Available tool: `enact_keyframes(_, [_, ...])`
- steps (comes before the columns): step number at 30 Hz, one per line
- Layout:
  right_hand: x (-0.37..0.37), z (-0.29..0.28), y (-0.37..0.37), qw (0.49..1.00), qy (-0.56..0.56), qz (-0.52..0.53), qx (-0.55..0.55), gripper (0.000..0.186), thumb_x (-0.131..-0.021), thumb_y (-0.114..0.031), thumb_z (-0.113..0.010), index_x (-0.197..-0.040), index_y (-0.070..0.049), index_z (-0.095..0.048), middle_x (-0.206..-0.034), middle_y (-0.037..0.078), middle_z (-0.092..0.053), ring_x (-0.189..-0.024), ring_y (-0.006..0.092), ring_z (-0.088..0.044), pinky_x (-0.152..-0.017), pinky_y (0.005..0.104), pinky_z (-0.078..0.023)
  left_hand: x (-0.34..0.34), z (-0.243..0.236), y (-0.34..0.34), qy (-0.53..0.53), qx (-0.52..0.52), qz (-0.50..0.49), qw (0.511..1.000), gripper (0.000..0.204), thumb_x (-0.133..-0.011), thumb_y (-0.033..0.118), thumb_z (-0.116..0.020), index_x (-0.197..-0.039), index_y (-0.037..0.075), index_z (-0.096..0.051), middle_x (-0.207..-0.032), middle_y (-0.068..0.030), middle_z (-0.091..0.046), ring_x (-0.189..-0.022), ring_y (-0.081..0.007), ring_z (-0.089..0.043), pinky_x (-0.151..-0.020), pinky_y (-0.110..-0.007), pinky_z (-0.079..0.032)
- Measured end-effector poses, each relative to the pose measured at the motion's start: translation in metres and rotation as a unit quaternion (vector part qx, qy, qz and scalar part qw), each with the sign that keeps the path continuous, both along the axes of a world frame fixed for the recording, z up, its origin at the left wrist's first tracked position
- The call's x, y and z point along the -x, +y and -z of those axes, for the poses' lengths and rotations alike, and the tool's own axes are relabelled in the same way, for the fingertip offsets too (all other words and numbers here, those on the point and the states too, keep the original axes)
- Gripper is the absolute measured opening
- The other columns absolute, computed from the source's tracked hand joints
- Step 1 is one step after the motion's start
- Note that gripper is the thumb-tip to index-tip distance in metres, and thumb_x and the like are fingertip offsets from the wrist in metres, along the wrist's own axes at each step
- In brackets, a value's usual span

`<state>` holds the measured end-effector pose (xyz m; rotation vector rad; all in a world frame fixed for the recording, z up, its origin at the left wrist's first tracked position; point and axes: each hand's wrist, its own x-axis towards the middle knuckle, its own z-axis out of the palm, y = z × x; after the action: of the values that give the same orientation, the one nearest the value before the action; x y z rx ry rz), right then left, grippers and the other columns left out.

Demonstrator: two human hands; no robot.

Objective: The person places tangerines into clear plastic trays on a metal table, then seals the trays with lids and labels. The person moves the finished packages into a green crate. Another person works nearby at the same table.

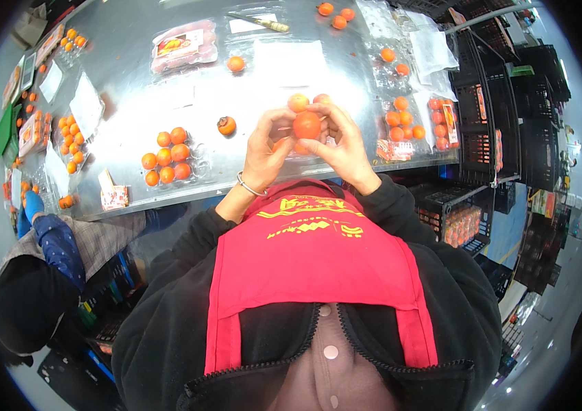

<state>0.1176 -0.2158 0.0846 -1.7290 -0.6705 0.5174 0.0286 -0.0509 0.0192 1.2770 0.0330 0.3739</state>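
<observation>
Between my two hands, above the near edge of the metal table, is a round orange-red persimmon [307, 125]. My left hand [270, 142] closes on its left side, and my right hand [343, 142] closes on its right with the thumb under it. More persimmons [298, 103] show just behind and below it, partly hidden by my fingers. To the left, a lone persimmon [226, 125] lies with its brown calyx showing. Further left, a clear tray [198, 161] holds several persimmons in rows. Another single persimmon [236, 64] sits farther back.
A wrapped pack [185, 46] and a knife [260, 22] lie at the back of the metal table [123, 103]. Clear trays with persimmons [401, 118] stand at right, beside black crates [479, 103]. At left, a co-worker in blue gloves [32, 204] works among more trays.
</observation>
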Motion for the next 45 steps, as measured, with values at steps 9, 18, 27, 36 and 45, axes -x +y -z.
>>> enact_keyframes(9, [0.002, 0.003, -0.024, 0.99, -0.108, 0.078, -0.044, 0.054, -0.079, -0.001, -0.082, -0.129, -0.005, -0.061, -0.127, 0.011, -0.059, -0.113, 0.0231, -0.065, -0.089, 0.0324, -0.055, -0.013, -0.001, -0.019, -0.008, -0.024, -0.004, 1.0, 0.047, -0.096, -0.011, -0.061, -0.137, 0.004, -0.045, -0.131, -0.011, -0.059, -0.124, -0.0221, -0.064, -0.106, -0.036, -0.054])
enact_keyframes(18, [-0.03, 0.085, -0.141, 0.924, -0.088, 0.367, 0.056, 0.052, -0.077, -0.008, -0.087, -0.122, -0.001, -0.063, -0.107, 0.009, -0.066, -0.079, 0.0173, -0.067, -0.071, 0.0316, -0.055, -0.008, 0.003, -0.008, 0.051, -0.051, -0.066, 0.995, 0.048, -0.095, -0.007, -0.067, -0.137, 0.002, -0.046, -0.129, -0.0136, -0.059, -0.109, -0.0193, -0.063, -0.091, -0.032, -0.057])
enact_keyframes(27, [-0.072, 0.145, -0.258, 0.802, -0.263, 0.458, 0.277, 0.044, -0.077, -0.01, -0.087, -0.113, -0.002, -0.063, -0.107, 0.015, -0.067, -0.075, 0.0273, -0.066, -0.073, 0.0394, -0.055, -0.003, 0.0, -0.01, 0.085, -0.081, -0.092, 0.989, 0.04, -0.096, -0.003, -0.065, -0.133, 0.001, -0.049, -0.125, -0.0118, -0.06, -0.104, -0.0154, -0.062, -0.087, -0.028, -0.056])
enact_keyframes(36, [-0.083, 0.143, -0.256, 0.831, -0.2, 0.398, 0.334, 0.044, -0.074, -0.01, -0.087, -0.113, -0.003, -0.066, -0.113, 0.02, -0.067, -0.104, 0.0418, -0.066, -0.09, 0.0491, -0.054, 0.01, 0.001, -0.003, 0.109, -0.066, -0.132, 0.983, 0.038, -0.097, -0.004, -0.063, -0.132, 0.0, -0.05, -0.123, -0.0126, -0.061, -0.102, -0.0154, -0.063, -0.087, -0.028, -0.055])
enact_keyframes(45, [-0.086, 0.143, -0.258, 0.816, -0.246, 0.372, 0.367, 0.045, -0.074, -0.015, -0.089, -0.112, -0.003, -0.068, -0.113, 0.019, -0.067, -0.105, 0.0423, -0.066, -0.09, 0.0495, -0.054, 0.017, 0.001, 0.004, 0.115, -0.047, -0.149, 0.981, 0.036, -0.096, -0.006, -0.064, -0.129, -0.001, -0.052, -0.121, -0.0128, -0.063, -0.1, -0.0147, -0.063, -0.087, -0.028, -0.056])
